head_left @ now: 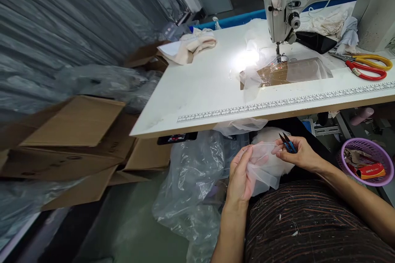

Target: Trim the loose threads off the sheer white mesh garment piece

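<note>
Over my lap, below the table's front edge, a piece of sheer white fabric [262, 164] is stretched between both hands. My left hand [242, 172] is closed on its left part, the thumb lying along the edge. My right hand [294, 154] is closed around small blue thread snips [289, 144], whose dark blades point up and slightly apart. Its fingertips also touch the fabric's right edge. More of the pale fabric hangs behind and below my hands. Above them stands a white sewing machine [279, 16], with sheer material lying near its needle.
Red-handled scissors [367, 72] and yellow-handled scissors [375, 61] lie on the white table [197, 86] at right. Beige cloth [197, 44] sits at its far left. A purple basket [382, 154], open cardboard boxes [74, 125] and clear plastic bags [191, 181] surround the table.
</note>
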`<state>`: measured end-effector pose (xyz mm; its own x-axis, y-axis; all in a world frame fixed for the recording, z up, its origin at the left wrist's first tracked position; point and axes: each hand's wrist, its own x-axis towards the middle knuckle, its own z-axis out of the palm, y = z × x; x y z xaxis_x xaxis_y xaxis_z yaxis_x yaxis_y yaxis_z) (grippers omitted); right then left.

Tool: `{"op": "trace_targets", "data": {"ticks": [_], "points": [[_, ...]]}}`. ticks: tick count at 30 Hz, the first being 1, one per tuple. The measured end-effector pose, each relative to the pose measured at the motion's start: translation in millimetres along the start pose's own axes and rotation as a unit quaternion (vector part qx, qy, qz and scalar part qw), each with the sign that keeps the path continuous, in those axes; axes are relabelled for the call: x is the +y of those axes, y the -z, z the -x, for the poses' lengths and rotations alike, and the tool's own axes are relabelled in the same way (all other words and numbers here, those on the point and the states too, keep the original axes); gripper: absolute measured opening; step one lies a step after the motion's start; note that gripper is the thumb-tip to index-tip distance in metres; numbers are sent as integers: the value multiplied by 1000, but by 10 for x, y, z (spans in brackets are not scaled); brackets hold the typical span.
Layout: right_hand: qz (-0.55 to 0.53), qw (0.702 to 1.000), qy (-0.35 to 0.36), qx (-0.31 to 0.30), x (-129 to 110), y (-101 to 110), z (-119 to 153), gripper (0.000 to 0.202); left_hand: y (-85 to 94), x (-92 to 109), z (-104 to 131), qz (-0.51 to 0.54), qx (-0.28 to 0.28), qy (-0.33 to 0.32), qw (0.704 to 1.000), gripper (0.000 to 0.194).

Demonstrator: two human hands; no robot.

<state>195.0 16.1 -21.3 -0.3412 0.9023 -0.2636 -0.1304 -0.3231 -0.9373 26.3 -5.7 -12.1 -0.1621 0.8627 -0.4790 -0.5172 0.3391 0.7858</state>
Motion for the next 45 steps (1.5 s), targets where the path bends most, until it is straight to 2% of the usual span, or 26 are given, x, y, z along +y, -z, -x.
{"op": "trace_targets", "data": {"ticks": [5, 8, 11, 13, 16, 18, 20, 22, 24, 26, 29, 31, 33, 37, 40, 42, 45], "points": [[36, 999, 25, -5, -7, -27, -18, 48, 1, -36, -5, -20, -36, -2, 999, 39], [78, 996, 37, 4, 25, 12, -3, 49, 8, -93, -23, -91, -85, -15, 992, 43], [133, 990, 36, 5, 128, 126, 49, 45, 23, -145, -107, -224, -161, -10, 961, 43], [163, 985, 43, 47, 228, 225, 91, 43, 34, -160, -208, -286, -174, -31, 942, 39], [196, 970, 50, 135, 389, 363, 139, 43, 58, -160, -380, -343, -129, -143, 919, 29], [231, 957, 41, 169, 475, 424, 153, 44, 90, -159, -465, -384, -102, -227, 889, 19], [276, 940, 37, 199, 522, 455, 154, 45, 136, -160, -501, -420, -74, -285, 859, 10], [308, 919, 66, 239, 511, 457, 139, 47, 184, -149, -491, -435, -6, -340, 833, 12], [307, 907, 116, 264, 438, 430, 99, 47, 212, -102, -458, -427, 85, -427, 793, 16], [279, 913, 157, 254, 314, 368, 23, 46, 202, -10, -434, -413, 148, -521, 732, 21], [230, 936, 181, 197, 108, 213, -162, 51, 120, 180, -464, -441, 162, -593, 654, 35], [207, 949, 182, 152, 14, 88, -312, 51, 48, 299, -528, -485, 142, -598, 622, 35], [176, 963, 168, 120, -24, -25, -447, 52, -9, 393, -599, -513, 109, -595, 608, 27], [127, 971, 157, 125, -5, -158, -536, 57, -31, 509, -617, -491, 64, -600, 628, 5], [143, 971, 166, 96, -13, -182, -383, 48, 16, 544, -434, -466, 20, -573, 674, 11], [154, 973, 161, 67, -42, -173, -199, 42, 67, 537, -235, -447, -29, -506, 737, 11], [173, 977, 124, -18, -94, -126, 125, 34, 171, 472, 76, -378, -119, -322, 860, 16]]}}
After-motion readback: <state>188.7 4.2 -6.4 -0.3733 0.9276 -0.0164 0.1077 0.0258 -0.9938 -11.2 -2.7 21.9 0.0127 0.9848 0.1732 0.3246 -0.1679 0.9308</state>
